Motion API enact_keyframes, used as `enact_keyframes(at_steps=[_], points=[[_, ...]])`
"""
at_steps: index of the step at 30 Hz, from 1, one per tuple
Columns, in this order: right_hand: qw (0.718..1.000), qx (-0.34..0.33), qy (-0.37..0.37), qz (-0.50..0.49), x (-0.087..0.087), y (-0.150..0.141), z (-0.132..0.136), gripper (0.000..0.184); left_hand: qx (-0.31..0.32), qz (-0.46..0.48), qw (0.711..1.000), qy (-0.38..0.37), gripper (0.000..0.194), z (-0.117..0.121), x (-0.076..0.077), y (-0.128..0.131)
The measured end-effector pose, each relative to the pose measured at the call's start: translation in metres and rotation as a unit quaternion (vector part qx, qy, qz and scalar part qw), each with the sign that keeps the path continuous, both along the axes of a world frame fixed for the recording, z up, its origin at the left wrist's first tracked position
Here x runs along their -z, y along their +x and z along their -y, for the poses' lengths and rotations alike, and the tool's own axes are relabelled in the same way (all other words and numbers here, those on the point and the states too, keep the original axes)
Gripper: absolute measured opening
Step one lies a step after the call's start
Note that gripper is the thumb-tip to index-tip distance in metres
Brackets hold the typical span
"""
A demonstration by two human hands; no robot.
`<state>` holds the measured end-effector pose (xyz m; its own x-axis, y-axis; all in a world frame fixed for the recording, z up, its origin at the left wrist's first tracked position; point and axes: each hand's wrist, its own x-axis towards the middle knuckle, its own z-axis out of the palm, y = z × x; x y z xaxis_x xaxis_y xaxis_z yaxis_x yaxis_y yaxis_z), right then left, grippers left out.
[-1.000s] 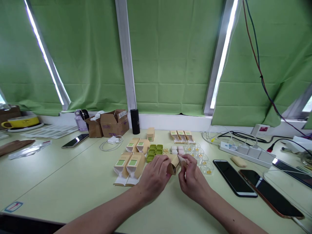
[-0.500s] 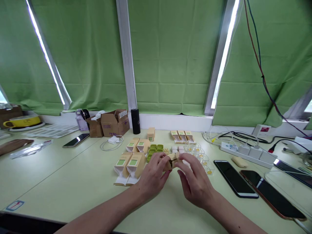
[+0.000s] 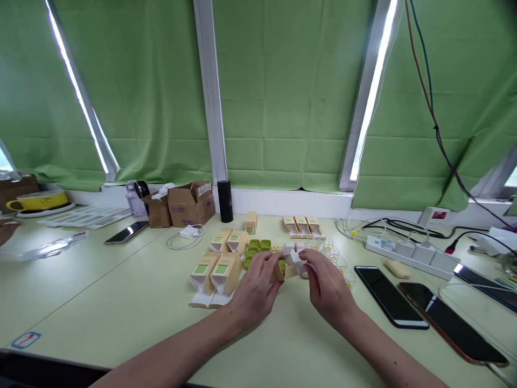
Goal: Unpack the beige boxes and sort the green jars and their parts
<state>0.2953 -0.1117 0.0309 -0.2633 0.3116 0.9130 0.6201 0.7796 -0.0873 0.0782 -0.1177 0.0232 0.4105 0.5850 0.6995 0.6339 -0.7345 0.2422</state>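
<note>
My left hand [image 3: 254,285] is closed around a small kraft cardboard box [image 3: 278,274], tilted above the table. My right hand [image 3: 329,285] pinches the box's raised flap [image 3: 297,258], whose white inner side shows. Something green is visible at the box's mouth; I cannot tell whether it is inside or behind. Just beyond my left hand stand several green cups [image 3: 258,247]. Left of them are similar kraft boxes [image 3: 224,269] with green labels and their white-lined flaps folded out. Behind my right hand sit clear plastic cups [image 3: 341,264] with yellow bits in them, partly hidden.
Three kraft boxes [image 3: 301,226] stand in a row at the back. On the right lie a phone [image 3: 390,296], a second phone [image 3: 450,323] and a power strip [image 3: 412,253] with cables. Brown cartons [image 3: 189,205] and a black cylinder [image 3: 225,201] stand behind. Another person's hand [image 3: 6,230] shows far left.
The box's flap has swung open and now shows its white inside. My right hand has shifted slightly right with the flap. At far left, the other person's arm has drawn back.
</note>
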Motion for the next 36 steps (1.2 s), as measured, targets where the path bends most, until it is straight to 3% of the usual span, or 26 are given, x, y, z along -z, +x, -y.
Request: enact_keyframes(at_steps=[7, 15, 21, 26, 30, 36], points=[[0.998, 0.021, -0.013, 0.051, 0.005, -0.005, -0.001, 0.036, 0.005, 0.028, 0.999, -0.035, 0.071, -0.003, 0.007, -0.002], [0.999, 0.007, -0.026, 0.032, 0.004, -0.007, 0.001, 0.028, 0.004, 0.07, 0.995, -0.076, 0.066, -0.008, 0.01, -0.003], [0.995, -0.004, -0.06, 0.076, 0.006, -0.007, 0.002, 0.025, 0.001, 0.087, 0.993, -0.084, 0.067, -0.01, 0.012, -0.003], [0.992, -0.004, -0.096, 0.083, 0.009, -0.008, -0.001, 0.025, 0.004, 0.068, 0.996, -0.059, 0.069, -0.01, 0.012, -0.003], [0.983, -0.042, -0.176, 0.043, 0.01, -0.009, -0.002, 0.026, 0.0, 0.041, 0.999, -0.026, 0.068, -0.009, 0.009, -0.003], [0.967, -0.053, -0.245, -0.045, 0.012, -0.016, -0.004, 0.012, -0.009, -0.024, 0.998, 0.064, 0.066, -0.007, 0.006, 0.002]])
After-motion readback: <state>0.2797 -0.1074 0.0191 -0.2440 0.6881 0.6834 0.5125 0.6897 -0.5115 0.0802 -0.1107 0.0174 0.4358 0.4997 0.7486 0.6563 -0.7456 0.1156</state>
